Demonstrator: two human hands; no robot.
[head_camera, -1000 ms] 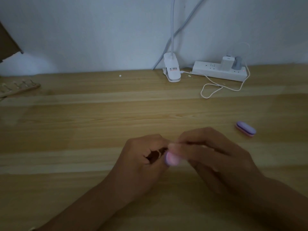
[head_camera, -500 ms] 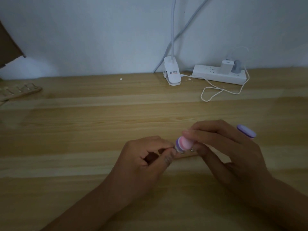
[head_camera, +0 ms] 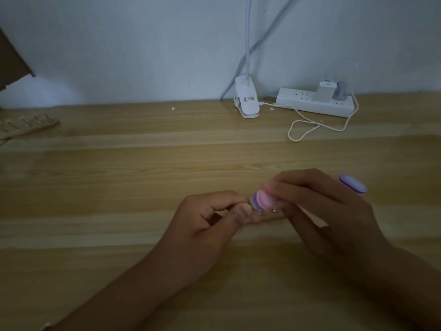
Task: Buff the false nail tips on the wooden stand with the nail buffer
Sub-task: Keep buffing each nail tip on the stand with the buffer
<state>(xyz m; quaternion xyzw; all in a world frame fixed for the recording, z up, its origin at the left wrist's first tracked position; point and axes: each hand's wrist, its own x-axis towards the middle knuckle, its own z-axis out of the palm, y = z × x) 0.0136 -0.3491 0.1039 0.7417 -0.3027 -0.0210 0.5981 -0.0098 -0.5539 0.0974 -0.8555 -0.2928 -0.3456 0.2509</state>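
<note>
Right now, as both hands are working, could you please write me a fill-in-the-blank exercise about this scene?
1. The nail buffer in the right hand is striped pink and ___.
2. A second buffer lies on the table just beyond the ___ hand.
3. The cable looping beside the power strip is ___.
Missing words: purple; right; white.
</note>
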